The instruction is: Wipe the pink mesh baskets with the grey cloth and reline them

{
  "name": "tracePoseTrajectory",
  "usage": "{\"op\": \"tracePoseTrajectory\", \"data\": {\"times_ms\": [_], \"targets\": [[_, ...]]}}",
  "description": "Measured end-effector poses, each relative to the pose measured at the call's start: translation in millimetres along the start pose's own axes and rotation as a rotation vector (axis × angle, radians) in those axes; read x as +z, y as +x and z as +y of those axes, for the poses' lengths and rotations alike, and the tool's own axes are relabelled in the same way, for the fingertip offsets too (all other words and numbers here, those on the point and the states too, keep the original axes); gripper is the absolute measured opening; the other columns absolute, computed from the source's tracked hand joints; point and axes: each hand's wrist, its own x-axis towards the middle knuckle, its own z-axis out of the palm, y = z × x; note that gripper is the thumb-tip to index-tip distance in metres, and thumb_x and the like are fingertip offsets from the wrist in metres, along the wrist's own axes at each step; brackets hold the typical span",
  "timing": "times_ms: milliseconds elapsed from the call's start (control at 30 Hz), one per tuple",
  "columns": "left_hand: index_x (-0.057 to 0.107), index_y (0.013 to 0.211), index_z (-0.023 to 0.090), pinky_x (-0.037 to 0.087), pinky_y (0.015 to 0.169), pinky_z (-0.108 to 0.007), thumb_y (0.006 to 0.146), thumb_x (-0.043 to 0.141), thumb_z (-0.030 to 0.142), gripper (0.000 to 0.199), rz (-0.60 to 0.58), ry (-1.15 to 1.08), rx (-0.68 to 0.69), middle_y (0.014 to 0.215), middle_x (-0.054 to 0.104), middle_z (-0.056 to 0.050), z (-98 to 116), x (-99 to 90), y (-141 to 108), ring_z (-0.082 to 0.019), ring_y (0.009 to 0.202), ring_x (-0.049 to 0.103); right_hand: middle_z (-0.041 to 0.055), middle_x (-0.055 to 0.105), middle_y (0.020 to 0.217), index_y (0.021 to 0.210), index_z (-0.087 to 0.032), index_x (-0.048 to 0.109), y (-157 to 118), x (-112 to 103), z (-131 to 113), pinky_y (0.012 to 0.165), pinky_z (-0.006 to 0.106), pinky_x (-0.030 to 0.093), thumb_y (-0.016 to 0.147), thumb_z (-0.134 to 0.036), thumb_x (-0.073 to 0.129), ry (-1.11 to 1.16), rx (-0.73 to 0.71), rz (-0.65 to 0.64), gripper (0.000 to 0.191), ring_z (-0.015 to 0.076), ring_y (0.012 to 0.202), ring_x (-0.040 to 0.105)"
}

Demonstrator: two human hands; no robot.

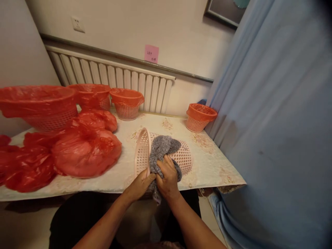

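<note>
A pale pink perforated plastic basket point(186, 157) lies on its side near the table's front edge, its mouth facing left. Draped over its outer wall is a grey cloth point(162, 147), with one end hanging below the rim. My right hand point(168, 176) is closed around the cloth, pressing it against the basket. Gripping the basket's rim from the front is my left hand point(141, 183), its thumb on the near side beside the cloth. The left fingertips are partly hidden by the rim.
Red plastic bags point(86, 152) fill the table's left side. Behind them stand red-lined baskets point(127, 107), and another lined basket point(197, 121) is at the back right. A blue curtain point(269, 121) borders the right; a radiator point(116, 76) runs along the wall.
</note>
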Motion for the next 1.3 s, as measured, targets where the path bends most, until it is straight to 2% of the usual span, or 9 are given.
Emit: {"op": "tracePoseTrajectory", "data": {"times_ms": [133, 300, 400, 567, 800, 967, 1100, 1200, 1300], "targets": [[0.063, 0.098, 0.014, 0.049, 0.089, -0.04, 0.085, 0.049, 0.049, 0.04, -0.016, -0.012, -0.02, 0.082, 0.07, -0.006, -7.7, -1.1, -2.2, -0.025, 0.091, 0.062, 0.0097, 0.062, 0.113, 0.111, -0.017, 0.061, 32.2, -2.9, -1.4, 0.107, 0.047, 0.034, 0.073, -0.01, 0.047, 0.024, -0.017, -0.034, 0.041, 0.0244, 0.123, 0.046], [0.058, 0.118, 0.012, 0.04, 0.102, -0.043, 0.089, 0.044, 0.047, 0.047, -0.117, 0.0, 0.055, 0.113, 0.066, -0.01, -16.5, 0.5, -9.5, -0.027, 0.107, 0.058, 0.0098, 0.062, 0.117, 0.113, -0.017, 0.061, 48.2, -5.4, 30.1, 0.105, 0.042, 0.036, 0.077, -0.013, 0.047, -0.013, 0.143, 0.001, 0.04, 0.0243, 0.121, 0.049], [0.056, 0.125, 0.015, 0.034, 0.108, -0.043, 0.09, 0.043, 0.048, 0.05, -0.181, -0.008, 0.085, 0.127, 0.06, -0.01, -22.6, 2.0, -15.3, -0.028, 0.117, 0.053, 0.0095, 0.064, 0.113, 0.109, -0.017, 0.063, 44.3, -14.0, 62.9, 0.099, 0.039, 0.039, 0.077, -0.015, 0.045, -0.058, 0.254, 0.041, 0.037, 0.0241, 0.112, 0.054], [0.055, 0.128, 0.016, 0.032, 0.109, -0.044, 0.087, 0.045, 0.056, 0.059, -0.256, -0.011, 0.096, 0.133, 0.056, -0.011, -34.9, 5.0, -20.5, -0.031, 0.123, 0.049, 0.0056, 0.067, 0.086, 0.091, -0.018, 0.067, 29.0, -38.6, 115.0, 0.079, 0.03, 0.044, 0.076, -0.021, 0.044, -0.162, 0.516, 0.129, 0.028, 0.0199, 0.08, 0.057], [0.053, 0.13, 0.016, 0.029, 0.11, -0.045, 0.084, 0.049, 0.058, 0.063, -0.375, -0.026, 0.105, 0.134, 0.055, -0.013, -31.4, 6.4, -24.7, -0.032, 0.127, 0.046, 0.008, 0.066, 0.088, 0.091, -0.015, 0.065, 8.8, -45.2, 128.2, 0.075, 0.029, 0.042, 0.076, -0.023, 0.04, -0.206, 0.591, 0.216, 0.031, 0.0199, 0.08, 0.055], [0.058, 0.124, 0.014, 0.031, 0.109, -0.045, 0.082, 0.056, 0.053, 0.056, -0.204, -0.114, 0.041, 0.129, 0.059, -0.013, 0.2, 9.7, -14.2, -0.032, 0.122, 0.05, 0.0106, 0.067, 0.096, 0.097, -0.014, 0.065, 4.8, -40.6, 127.0, 0.082, 0.032, 0.042, 0.076, -0.023, 0.04, -0.205, 0.588, 0.225, 0.035, 0.022, 0.09, 0.057], [0.056, 0.121, 0.012, 0.043, 0.099, -0.044, 0.084, 0.054, 0.052, 0.055, 0.0, -0.438, -0.127, 0.118, 0.065, -0.015, 39.4, 16.5, 11.2, -0.03, 0.111, 0.06, 0.0127, 0.066, 0.103, 0.102, -0.013, 0.065, -1.2, -38.9, 126.0, 0.087, 0.035, 0.042, 0.076, -0.024, 0.04, -0.205, 0.583, 0.242, 0.038, 0.0239, 0.097, 0.057], [0.055, 0.12, 0.01, 0.05, 0.09, -0.043, 0.087, 0.051, 0.051, 0.052, 0.018, -0.7, -0.218, 0.107, 0.07, -0.016, 56.8, 16.0, 30.9, -0.029, 0.099, 0.066, 0.0133, 0.066, 0.103, 0.102, -0.013, 0.064, -9.3, -37.9, 123.5, 0.089, 0.038, 0.043, 0.076, -0.024, 0.04, -0.194, 0.579, 0.242, 0.037, 0.0249, 0.098, 0.057], [0.057, 0.117, 0.01, 0.052, 0.086, -0.041, 0.088, 0.053, 0.046, 0.047, 0.027, -0.783, -0.271, 0.099, 0.072, -0.016, 59.7, 10.8, 39.8, -0.027, 0.092, 0.069, 0.0138, 0.065, 0.107, 0.103, -0.013, 0.064, -18.0, -36.4, 122.5, 0.093, 0.041, 0.042, 0.077, -0.023, 0.039, -0.185, 0.553, 0.253, 0.037, 0.0253, 0.103, 0.056]]}}
